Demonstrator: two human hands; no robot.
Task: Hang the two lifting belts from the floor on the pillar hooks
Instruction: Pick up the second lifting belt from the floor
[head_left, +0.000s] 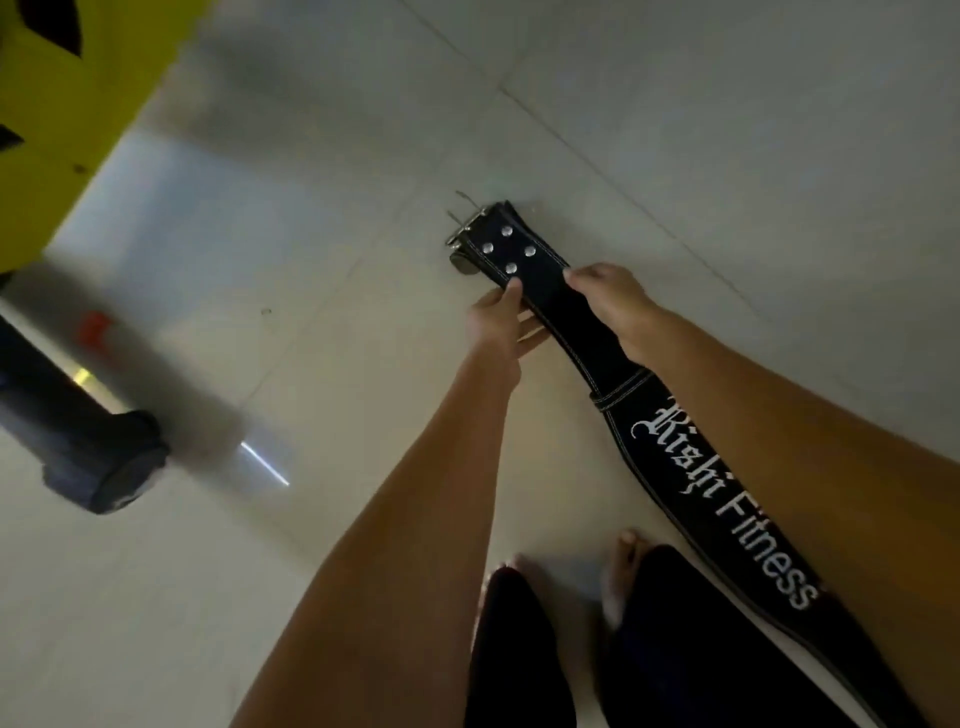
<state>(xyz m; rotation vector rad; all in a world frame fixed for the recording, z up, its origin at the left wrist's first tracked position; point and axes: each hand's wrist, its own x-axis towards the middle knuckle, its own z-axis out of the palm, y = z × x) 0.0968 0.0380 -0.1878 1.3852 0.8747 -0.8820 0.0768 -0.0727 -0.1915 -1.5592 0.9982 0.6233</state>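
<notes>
The person stands barefoot on the pale floor (363, 130), both arms extended forward and down. One black lifting belt (727, 493) runs from beside the right forearm out past both hands to its buckle end (483, 234). The left hand (496, 322) is closed on the belt's left edge, thumb on top and fingers underneath. The right hand (605, 296) pinches the opposite edge, just short of the four rivets. The buckle end lies just beyond the fingertips and appears to be off the floor.

Task status: one belt is in hand, not yet hung. No second belt, pillar or hook is in view, so both hangings remain.

Well to the left of the left hand, a blurred dark cylinder (93, 457) lies on the floor. Beyond it stands a yellow panel (78, 104). Neither obstructs the hands.
</notes>
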